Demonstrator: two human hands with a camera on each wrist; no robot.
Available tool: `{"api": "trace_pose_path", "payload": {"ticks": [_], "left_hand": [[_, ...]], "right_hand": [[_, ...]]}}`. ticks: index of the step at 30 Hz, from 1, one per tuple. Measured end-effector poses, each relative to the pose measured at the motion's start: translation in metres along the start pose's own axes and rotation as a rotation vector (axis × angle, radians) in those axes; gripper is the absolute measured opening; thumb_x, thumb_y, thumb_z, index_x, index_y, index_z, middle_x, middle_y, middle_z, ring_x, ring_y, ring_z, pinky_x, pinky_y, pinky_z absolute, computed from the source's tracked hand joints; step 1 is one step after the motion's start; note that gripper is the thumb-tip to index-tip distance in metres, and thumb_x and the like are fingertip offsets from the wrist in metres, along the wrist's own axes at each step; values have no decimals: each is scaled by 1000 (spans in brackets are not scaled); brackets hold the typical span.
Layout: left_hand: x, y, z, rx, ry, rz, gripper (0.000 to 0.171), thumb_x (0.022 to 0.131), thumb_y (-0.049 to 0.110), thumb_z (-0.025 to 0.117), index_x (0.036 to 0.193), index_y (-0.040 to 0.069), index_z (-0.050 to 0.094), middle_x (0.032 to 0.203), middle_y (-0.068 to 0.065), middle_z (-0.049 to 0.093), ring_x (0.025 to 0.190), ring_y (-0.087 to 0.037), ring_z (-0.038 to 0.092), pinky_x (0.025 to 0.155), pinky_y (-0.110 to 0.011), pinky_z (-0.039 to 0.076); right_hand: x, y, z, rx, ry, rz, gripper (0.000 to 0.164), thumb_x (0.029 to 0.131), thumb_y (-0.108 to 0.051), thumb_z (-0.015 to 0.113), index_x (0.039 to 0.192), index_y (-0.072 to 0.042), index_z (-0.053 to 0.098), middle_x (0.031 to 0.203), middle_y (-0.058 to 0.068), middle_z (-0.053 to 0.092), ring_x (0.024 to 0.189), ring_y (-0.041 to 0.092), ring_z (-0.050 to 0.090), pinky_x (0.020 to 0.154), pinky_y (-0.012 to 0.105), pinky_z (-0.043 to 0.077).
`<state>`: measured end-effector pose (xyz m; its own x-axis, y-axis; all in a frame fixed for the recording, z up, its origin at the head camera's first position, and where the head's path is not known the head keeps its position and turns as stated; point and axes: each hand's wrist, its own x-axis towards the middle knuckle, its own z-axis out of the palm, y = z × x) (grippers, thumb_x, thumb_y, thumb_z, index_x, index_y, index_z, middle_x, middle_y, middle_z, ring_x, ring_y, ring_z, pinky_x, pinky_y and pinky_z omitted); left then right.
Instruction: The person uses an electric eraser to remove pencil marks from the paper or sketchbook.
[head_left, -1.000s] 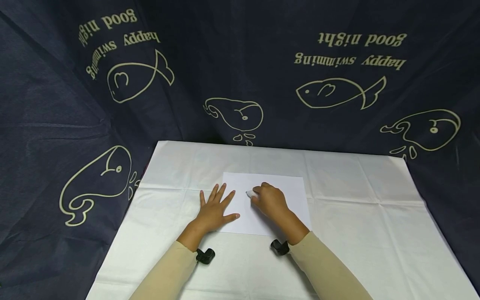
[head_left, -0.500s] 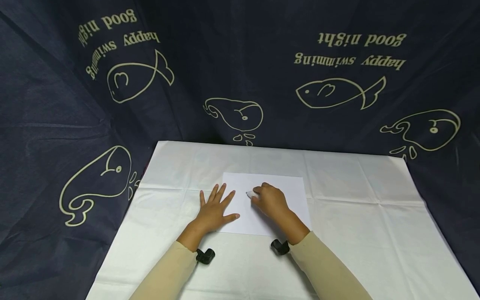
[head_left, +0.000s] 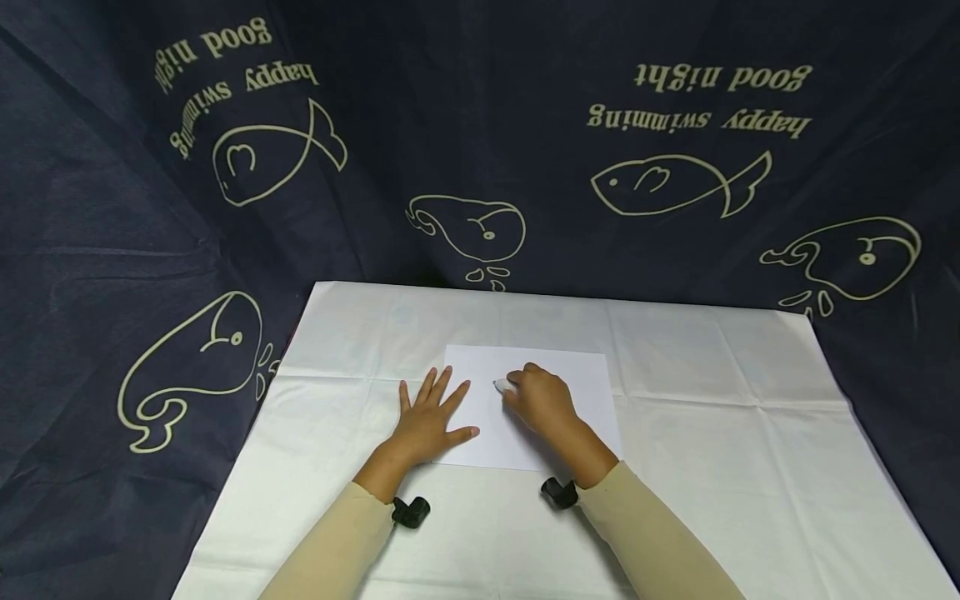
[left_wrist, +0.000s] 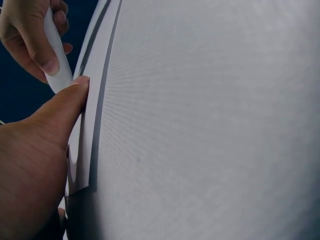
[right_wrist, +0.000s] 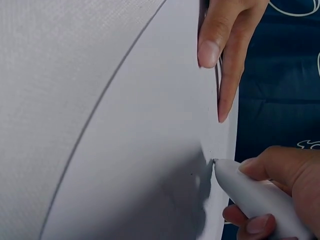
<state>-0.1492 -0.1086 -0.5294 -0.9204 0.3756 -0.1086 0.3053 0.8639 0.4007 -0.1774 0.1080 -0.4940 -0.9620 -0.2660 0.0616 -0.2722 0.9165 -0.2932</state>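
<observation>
A white sheet of paper (head_left: pixel 480 446) lies on the cloth-covered table. My left hand (head_left: pixel 423 425) rests on its left part with the fingers spread, the thumb reaching inward over the sheet. Over the middle of the paper, my right hand (head_left: pixel 543 404) grips a thick white pen (head_left: pixel 503 387), whose tapered nose points left. In the right wrist view the small dark tip of the pen (right_wrist: pixel 255 195) is right at the paper (right_wrist: pixel 130 125), and a few tiny dark specks show nearby. The left wrist view has the pen (left_wrist: pixel 59 75) upright in the right hand, its tip hidden behind the left thumb.
A white cloth (head_left: pixel 750 467) with fold creases covers the table. Behind and to the left hangs a dark blue curtain (head_left: pixel 555 250) printed with fish, whales and lettering. Small black cameras sit at the left wrist (head_left: pixel 411 512) and the right wrist (head_left: pixel 559 494).
</observation>
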Motion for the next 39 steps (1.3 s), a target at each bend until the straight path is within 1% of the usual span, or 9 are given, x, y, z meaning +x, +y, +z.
{"api": "trace_pose_path", "payload": {"ticks": [2,5,9,15,21,24,31,36,39], "left_hand": [[0,0,0,0,6,3,79,94,59,61,160,22,34,171,-15,13,158,-41,5,116,-78,-1],[0,0,-1,2,-1,2,80,95,60,60,160,23,32,171,-14,11,159,-40,4,116,-78,-2],[0,0,0,-5,0,4,81,94,60,60,160,22,32,171,-14,11,159,-40,3,116,-77,-3],[0,0,0,2,3,4,80,95,60,60,160,24,32,171,-14,11,159,-40,3,116,-77,-3],[1,1,-1,3,-6,0,82,94,62,59,161,24,30,172,-12,9,159,-38,1,116,-77,-4],[1,1,-1,3,-4,1,82,94,62,59,161,24,30,172,-12,9,159,-38,1,116,-77,-4],[0,0,-1,1,8,10,80,94,59,61,160,21,33,171,-15,13,158,-41,5,115,-78,-1],[0,0,0,-4,13,11,80,94,58,62,159,21,34,170,-16,14,158,-42,6,115,-79,-1],[0,0,-1,0,8,7,80,95,59,61,160,21,33,171,-15,12,158,-41,5,115,-78,-1]], "right_hand": [[0,0,0,3,-1,-6,29,89,-24,77,114,-8,77,99,13,74,87,33,74,75,45,61],[-1,2,-1,3,-1,-15,30,89,-24,77,113,-8,77,98,13,73,86,32,74,74,45,60],[0,4,-3,-5,21,-1,28,88,-23,77,112,-8,78,95,13,72,82,32,73,71,45,59],[4,6,-4,4,23,9,29,89,-22,76,113,-6,78,98,14,73,86,33,74,74,46,60],[5,5,-4,-4,13,-4,29,89,-22,76,113,-7,78,97,14,73,85,33,74,73,45,60],[5,6,-4,-7,20,11,29,89,-22,76,114,-7,77,98,14,73,86,33,74,74,45,60],[5,5,-4,-1,8,0,30,89,-23,76,114,-7,77,98,14,73,85,33,74,74,45,60],[5,7,-3,-6,37,14,29,89,-22,75,113,-7,78,96,13,73,83,34,73,72,46,59],[5,8,-2,-6,35,10,29,89,-22,75,113,-7,78,97,13,73,84,33,73,72,45,59]]}}
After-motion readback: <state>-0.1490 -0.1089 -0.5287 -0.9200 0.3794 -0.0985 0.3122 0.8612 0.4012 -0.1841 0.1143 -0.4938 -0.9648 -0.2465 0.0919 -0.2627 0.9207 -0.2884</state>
